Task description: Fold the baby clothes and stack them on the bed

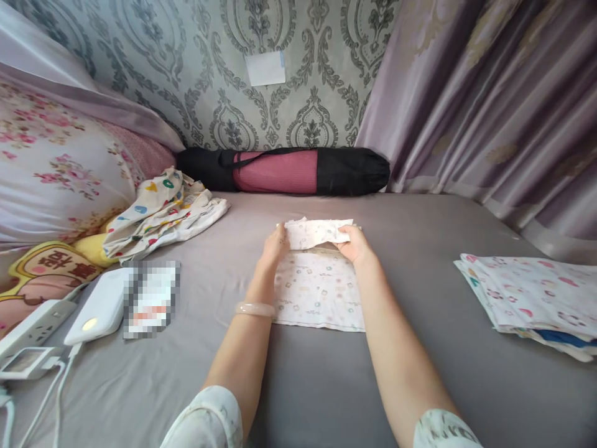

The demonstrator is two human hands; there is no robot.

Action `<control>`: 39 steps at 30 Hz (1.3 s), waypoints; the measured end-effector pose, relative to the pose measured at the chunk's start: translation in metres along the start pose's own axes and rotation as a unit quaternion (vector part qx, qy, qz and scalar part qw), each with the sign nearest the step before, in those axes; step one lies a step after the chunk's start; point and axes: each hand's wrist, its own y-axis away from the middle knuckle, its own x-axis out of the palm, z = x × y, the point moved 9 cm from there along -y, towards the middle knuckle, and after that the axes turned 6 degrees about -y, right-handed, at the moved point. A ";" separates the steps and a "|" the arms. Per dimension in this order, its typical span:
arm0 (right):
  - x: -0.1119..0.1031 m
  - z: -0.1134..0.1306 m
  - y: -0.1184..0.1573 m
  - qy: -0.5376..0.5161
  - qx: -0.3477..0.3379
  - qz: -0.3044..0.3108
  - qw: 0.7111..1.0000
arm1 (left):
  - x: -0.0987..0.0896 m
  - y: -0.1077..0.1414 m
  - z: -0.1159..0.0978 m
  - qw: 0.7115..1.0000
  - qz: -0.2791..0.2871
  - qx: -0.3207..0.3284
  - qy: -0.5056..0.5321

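Note:
A white cloth with a small pastel print lies in front of me on a grey sheet. Its far end is raised and folded over toward me. My left hand grips the left corner of that folded edge, fingers closed on the fabric. At the right corner, my right hand pinches the same edge between thumb and fingers. Between the hands the folded strip sags slightly, with a gap under it near the right hand. A pale bangle circles my left wrist.
Folded printed cloths are stacked at the right. A crumpled patterned cloth lies left, near a floral pillow. A white power bank, a power strip and cables sit front left. A black-and-pink rolled bag lies along the wall.

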 end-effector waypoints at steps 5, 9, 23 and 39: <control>-0.022 -0.006 -0.006 0.079 0.014 -0.035 0.996 | 0.014 -0.002 0.000 0.995 -0.007 0.027 -0.092; -0.034 0.005 -0.009 0.232 -0.049 -0.059 0.970 | 0.017 -0.001 0.000 0.993 0.005 0.029 -0.119; 0.008 0.035 0.029 0.597 -0.205 -0.083 0.771 | 0.013 0.018 -0.073 0.976 -0.017 0.132 -0.170; 0.063 -0.023 0.045 0.678 -0.151 0.096 0.713 | 0.036 0.019 -0.058 0.974 -0.024 0.089 -0.208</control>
